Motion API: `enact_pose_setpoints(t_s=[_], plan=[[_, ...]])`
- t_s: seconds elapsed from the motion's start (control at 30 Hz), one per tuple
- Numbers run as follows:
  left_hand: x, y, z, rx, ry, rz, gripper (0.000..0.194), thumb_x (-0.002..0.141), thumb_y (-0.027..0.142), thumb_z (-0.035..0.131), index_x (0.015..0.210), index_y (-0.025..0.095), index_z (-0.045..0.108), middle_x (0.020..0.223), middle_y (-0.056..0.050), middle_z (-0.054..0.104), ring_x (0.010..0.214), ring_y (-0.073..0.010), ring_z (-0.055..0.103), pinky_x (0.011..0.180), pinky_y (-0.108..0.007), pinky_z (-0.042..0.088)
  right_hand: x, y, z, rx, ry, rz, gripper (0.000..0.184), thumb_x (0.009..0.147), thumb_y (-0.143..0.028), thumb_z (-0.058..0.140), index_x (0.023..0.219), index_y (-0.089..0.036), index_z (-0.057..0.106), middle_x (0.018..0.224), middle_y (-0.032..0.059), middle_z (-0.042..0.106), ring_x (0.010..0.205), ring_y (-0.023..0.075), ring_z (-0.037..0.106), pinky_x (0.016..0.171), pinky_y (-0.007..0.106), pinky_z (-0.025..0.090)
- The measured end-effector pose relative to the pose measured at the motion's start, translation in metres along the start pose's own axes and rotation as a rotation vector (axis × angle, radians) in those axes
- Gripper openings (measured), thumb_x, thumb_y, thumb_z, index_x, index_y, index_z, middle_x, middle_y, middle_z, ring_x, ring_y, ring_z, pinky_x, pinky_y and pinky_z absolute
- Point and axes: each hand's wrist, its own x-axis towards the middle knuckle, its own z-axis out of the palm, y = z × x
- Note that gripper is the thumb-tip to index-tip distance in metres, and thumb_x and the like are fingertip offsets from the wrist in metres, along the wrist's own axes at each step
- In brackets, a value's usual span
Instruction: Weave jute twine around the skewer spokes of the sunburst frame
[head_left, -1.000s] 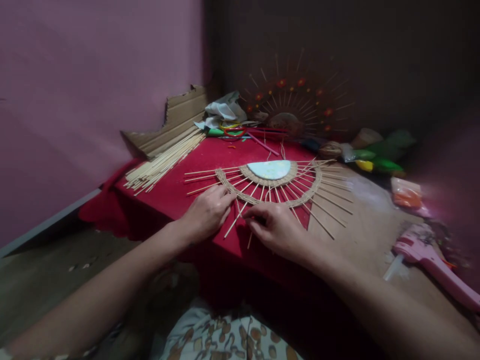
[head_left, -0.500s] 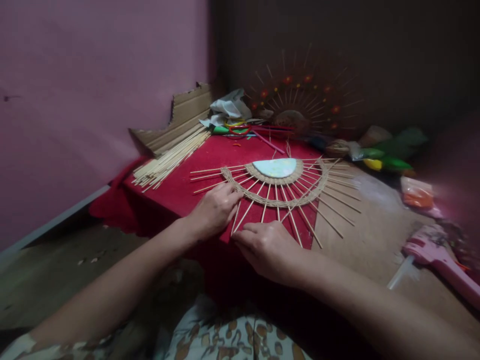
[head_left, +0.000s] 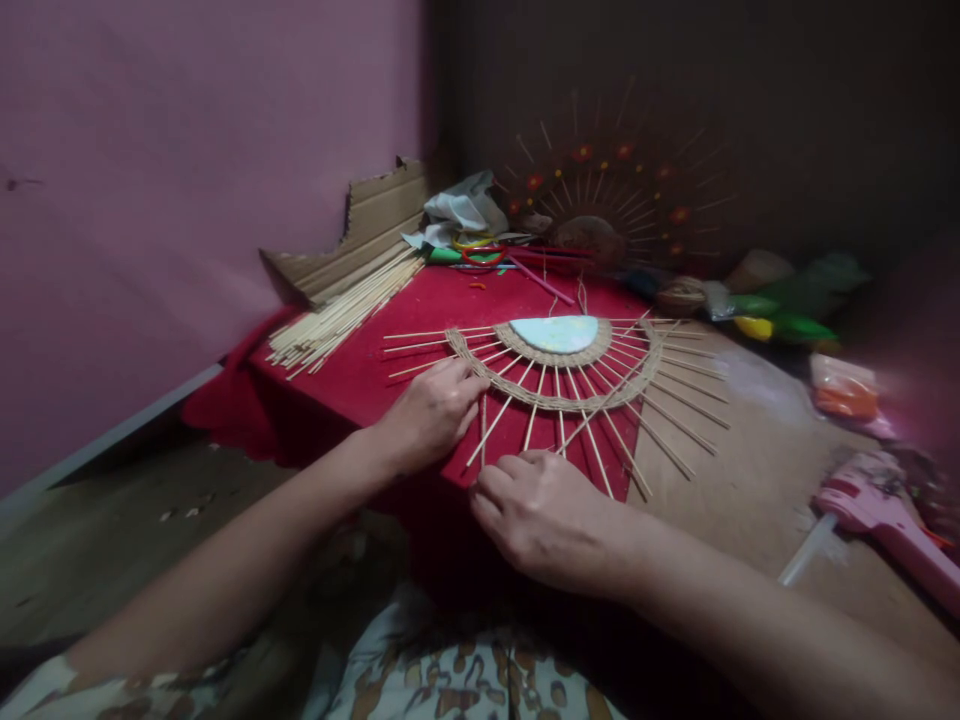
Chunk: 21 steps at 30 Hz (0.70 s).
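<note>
A half-round woven stick piece (head_left: 574, 404) lies on the red cloth, with thin sticks fanning out from a pale blue half-disc (head_left: 555, 334). A braided twine band curves across the sticks. At the band's left part, my left hand (head_left: 439, 405) is closed, its fingers pinching the edge and a stick there. Lower and to the right, my right hand (head_left: 547, 510) is closed on a strand of twine (head_left: 482, 430), which stretches up to the band by my left fingers. Another length of twine slants from behind the right hand across the sticks. My fingertips are partly hidden.
A bundle of sticks (head_left: 337, 310) lies by torn cardboard (head_left: 382, 225) at the left. Scissors (head_left: 484, 256) and crumpled plastic (head_left: 465, 210) sit behind. A finished-looking stick fan with red flowers (head_left: 622, 152) stands at the back. A pink glue gun (head_left: 870, 500) rests at the right.
My right hand has moved slightly right and down, and the twine strand now hangs straighter. The left hand stays at the band. The whole view has shifted a little.
</note>
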Motion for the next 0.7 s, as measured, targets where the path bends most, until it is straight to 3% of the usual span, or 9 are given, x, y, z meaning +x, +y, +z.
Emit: enact_pose_setpoints(t_s=[0.13,0.23,0.3,0.5,0.7], plan=[[0.001,-0.002,-0.002,0.016,0.008,0.009,0.022,0.085,0.008,0.05,0.1,0.009,0.066,0.087,-0.01,0.061,0.079,-0.02,0.056,0.071,-0.031,0.051,-0.001,0.003,-0.008,0.238,0.089,0.152,0.017,0.083,-0.012,0.05,0.078,-0.013,0.066,0.072,0.0047,0.065,0.058,0.0144,0.054,0.049,0.028,0.03],[0.0,-0.003,-0.003,0.013,0.001,0.022,0.021,0.086,0.009,0.049,0.098,0.01,0.066,0.086,-0.009,0.06,0.078,-0.0188,0.055,0.071,-0.03,0.051,-0.004,0.017,-0.02,0.504,0.206,0.362,0.017,0.081,-0.011,0.054,0.087,-0.014,0.069,0.074,0.0031,0.068,0.061,0.0105,0.057,0.055,0.023,0.036],[-0.001,-0.004,-0.003,0.009,-0.004,0.03,0.02,0.086,0.009,0.049,0.098,0.01,0.065,0.086,-0.009,0.06,0.078,-0.0185,0.055,0.071,-0.03,0.051,-0.007,0.031,-0.026,0.528,0.234,0.505,0.021,0.079,-0.011,0.056,0.093,-0.015,0.071,0.071,0.0024,0.069,0.06,0.0102,0.057,0.057,0.022,0.038],[-0.002,-0.005,-0.002,0.014,-0.035,0.05,0.019,0.087,0.009,0.047,0.097,0.007,0.063,0.091,-0.012,0.06,0.084,-0.0209,0.055,0.077,-0.033,0.052,-0.02,0.085,-0.035,0.331,0.036,0.879,0.015,0.077,-0.013,0.059,0.075,-0.017,0.073,0.067,0.0032,0.068,0.062,0.0129,0.056,0.061,0.026,0.038],[0.001,-0.006,0.0,0.037,-0.059,0.005,0.022,0.088,0.009,0.044,0.1,0.008,0.062,0.095,-0.013,0.061,0.087,-0.0221,0.056,0.08,-0.036,0.051,-0.029,0.091,-0.043,0.342,-0.142,0.881,0.013,0.077,-0.016,0.06,0.074,-0.02,0.073,0.059,-0.0011,0.062,0.054,0.0101,0.05,0.054,0.024,0.033]])
